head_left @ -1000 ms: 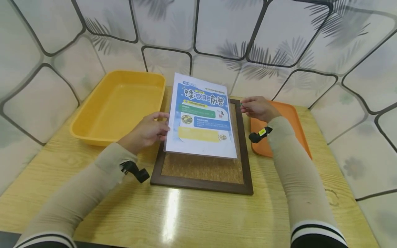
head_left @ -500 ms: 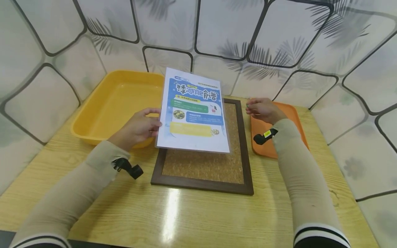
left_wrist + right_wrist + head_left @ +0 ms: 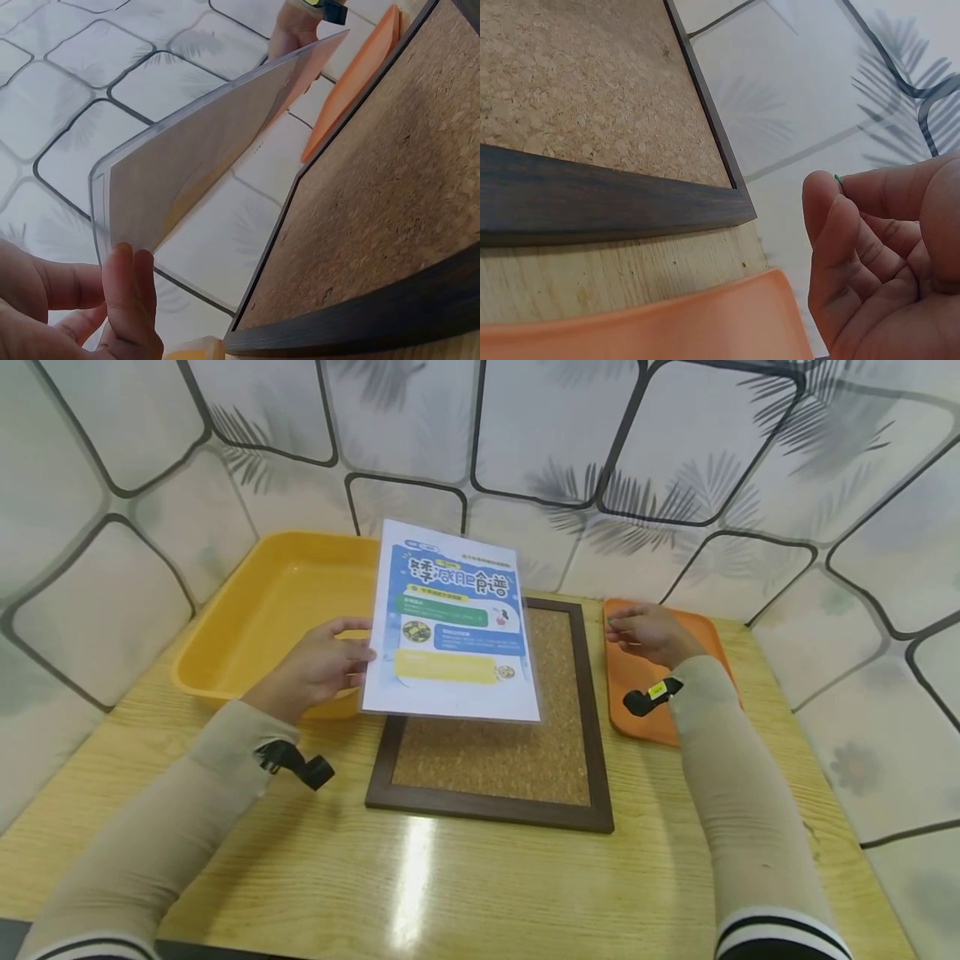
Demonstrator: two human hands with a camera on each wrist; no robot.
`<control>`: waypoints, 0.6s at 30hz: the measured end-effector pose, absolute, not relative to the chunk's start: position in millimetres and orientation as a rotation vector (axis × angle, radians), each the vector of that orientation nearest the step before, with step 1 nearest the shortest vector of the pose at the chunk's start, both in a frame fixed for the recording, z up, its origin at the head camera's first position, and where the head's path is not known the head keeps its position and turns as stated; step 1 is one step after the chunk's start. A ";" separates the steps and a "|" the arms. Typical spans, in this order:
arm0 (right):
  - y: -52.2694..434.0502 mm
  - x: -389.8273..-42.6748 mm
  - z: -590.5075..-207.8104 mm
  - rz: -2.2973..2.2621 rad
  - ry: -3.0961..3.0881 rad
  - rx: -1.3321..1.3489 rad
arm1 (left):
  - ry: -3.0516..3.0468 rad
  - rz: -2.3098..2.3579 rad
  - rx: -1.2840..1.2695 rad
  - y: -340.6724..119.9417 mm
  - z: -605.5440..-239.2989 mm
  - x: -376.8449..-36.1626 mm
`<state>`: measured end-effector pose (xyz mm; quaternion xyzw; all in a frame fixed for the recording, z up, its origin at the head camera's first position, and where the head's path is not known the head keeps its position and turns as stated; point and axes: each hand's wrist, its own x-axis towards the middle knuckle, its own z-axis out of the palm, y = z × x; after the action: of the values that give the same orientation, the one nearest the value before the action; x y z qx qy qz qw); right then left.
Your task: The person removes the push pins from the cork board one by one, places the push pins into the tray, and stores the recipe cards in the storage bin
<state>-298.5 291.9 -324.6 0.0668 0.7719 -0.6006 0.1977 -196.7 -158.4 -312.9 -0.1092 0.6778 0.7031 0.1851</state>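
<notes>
My left hand (image 3: 311,667) pinches the left edge of a laminated poster (image 3: 457,635) with blue, green and yellow printing. The sheet is tilted and held above a cork board (image 3: 495,768) in a dark brown frame, covering its upper left part. In the left wrist view the poster's pale back (image 3: 187,157) shows, thumb and fingers at its corner. Over the orange tray, my right hand (image 3: 648,633) pinches something tiny and green (image 3: 838,179) between thumb and fingertip. Only a green sliver of it shows; the fingers hide the rest, so I cannot tell its kind.
A deep yellow tub (image 3: 247,618) stands at the back left, partly behind the left hand and poster. The shallow orange tray (image 3: 637,718) lies right of the board. Behind the wooden table (image 3: 480,885) rises a patterned wall (image 3: 525,435).
My left hand has carried the poster left and slightly up, uncovering more cork on the right. My right hand has moved right, away from the board, to over the orange tray.
</notes>
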 end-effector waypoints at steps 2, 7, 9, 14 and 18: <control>294.2 -297.4 -325.3 -1.688 2.152 0.185 | 1.914 1.979 -0.304 -161.0 -312.6 -196.9; 299.1 -295.6 -327.0 -1.713 2.137 0.195 | 1.950 1.955 -0.288 -167.8 -310.0 -196.4; 301.0 -294.7 -327.3 -1.710 2.141 0.199 | 1.948 1.961 -0.276 -170.5 -309.0 -196.3; 304.5 -291.6 -326.5 -1.710 2.139 0.211 | 1.926 1.992 -0.260 -177.5 -307.4 -196.2; 307.5 -289.9 -326.9 -1.727 2.127 0.227 | 1.943 1.986 -0.265 -182.5 -305.7 -195.6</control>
<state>-289.9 307.5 -326.9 0.0808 0.7587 -0.6163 0.1950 -195.6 -182.5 -305.7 -0.0936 0.6855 0.7007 0.1743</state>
